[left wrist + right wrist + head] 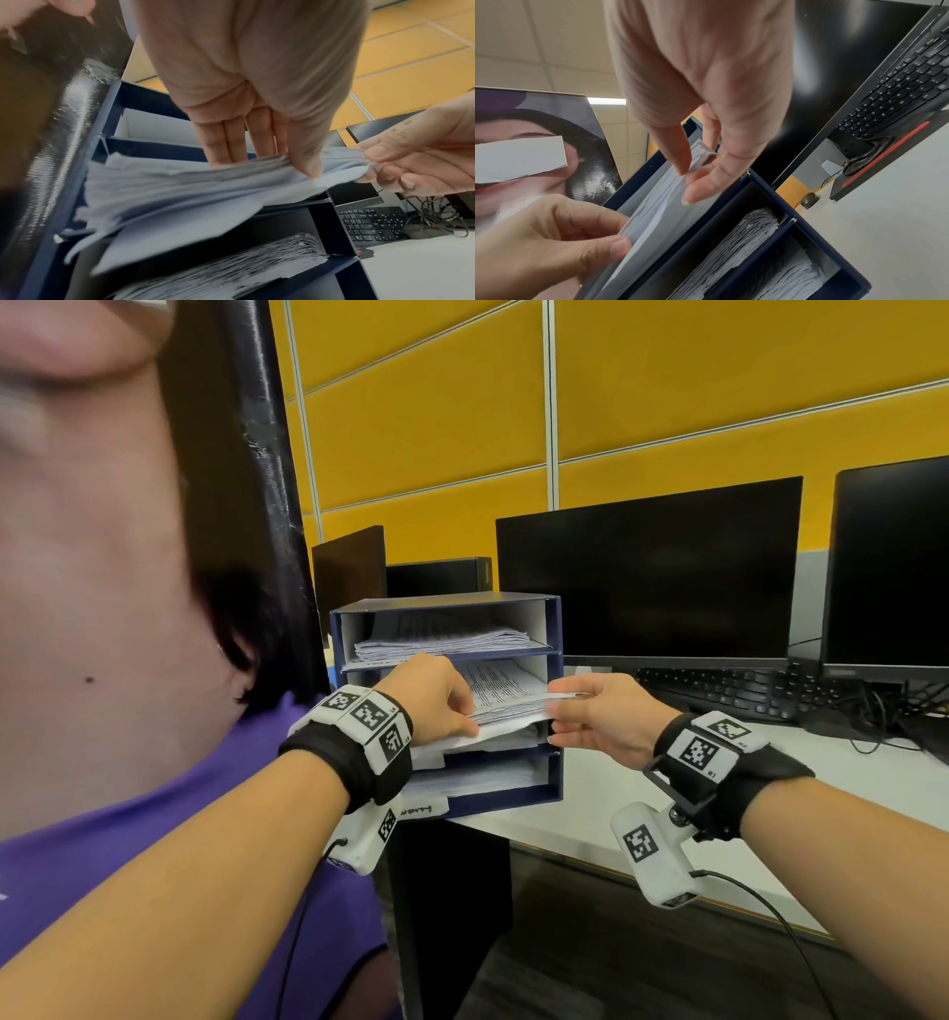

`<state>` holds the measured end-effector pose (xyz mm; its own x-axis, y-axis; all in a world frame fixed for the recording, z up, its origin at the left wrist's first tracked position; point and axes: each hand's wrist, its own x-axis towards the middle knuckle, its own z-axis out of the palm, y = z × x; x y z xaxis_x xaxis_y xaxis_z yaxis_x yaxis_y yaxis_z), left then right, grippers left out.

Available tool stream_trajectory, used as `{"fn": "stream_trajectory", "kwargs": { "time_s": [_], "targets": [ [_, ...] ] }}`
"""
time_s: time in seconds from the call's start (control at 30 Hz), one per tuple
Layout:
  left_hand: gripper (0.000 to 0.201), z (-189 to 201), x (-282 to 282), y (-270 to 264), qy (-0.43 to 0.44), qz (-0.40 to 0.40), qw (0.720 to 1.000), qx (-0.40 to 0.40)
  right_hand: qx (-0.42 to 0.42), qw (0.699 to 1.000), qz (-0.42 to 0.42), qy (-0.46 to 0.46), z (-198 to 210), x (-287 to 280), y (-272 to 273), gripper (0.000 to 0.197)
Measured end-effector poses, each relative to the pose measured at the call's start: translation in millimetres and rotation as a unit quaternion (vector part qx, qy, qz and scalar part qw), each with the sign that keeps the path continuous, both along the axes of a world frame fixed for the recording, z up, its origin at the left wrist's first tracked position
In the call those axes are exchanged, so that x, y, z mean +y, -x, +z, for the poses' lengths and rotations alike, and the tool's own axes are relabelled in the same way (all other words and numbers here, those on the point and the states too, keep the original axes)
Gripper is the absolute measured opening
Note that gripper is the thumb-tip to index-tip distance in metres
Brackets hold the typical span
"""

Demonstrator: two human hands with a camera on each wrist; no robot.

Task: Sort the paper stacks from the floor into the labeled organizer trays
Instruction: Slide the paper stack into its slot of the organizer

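Head view: white bench (847, 778) against yellow wall panels (667, 403), two dark monitors (647, 567) and a black keyboard (729, 693) behind. Navy organizer (553, 711) stands at the bench's left end, papers on every visible shelf. Paper stack (513, 706) partly in the middle shelf; left hand (436, 698) and right hand (595, 716) pinch its front edge.

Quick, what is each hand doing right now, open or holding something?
Left hand: pinches the paper stack at its left edge.
Right hand: pinches the same paper stack at its right corner.
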<state>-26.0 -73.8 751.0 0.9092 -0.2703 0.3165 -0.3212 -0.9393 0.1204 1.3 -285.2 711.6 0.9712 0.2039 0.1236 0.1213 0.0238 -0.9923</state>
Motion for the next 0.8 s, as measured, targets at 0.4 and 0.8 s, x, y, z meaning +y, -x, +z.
{"fn": "stream_trajectory", "kwargs": {
  "time_s": [0.4,0.8],
  "targets": [
    [0.024,-4,1,-5,-0.052,-0.007,0.997,-0.061,-0.051,0.997,-0.052,0.025,-1,1,3,0.058],
    [0.024,2,4,-9,-0.023,-0.002,0.998,-0.056,-0.407,0.740,-0.083,0.529,-12,-5,-5,0.031]
  ]
}}
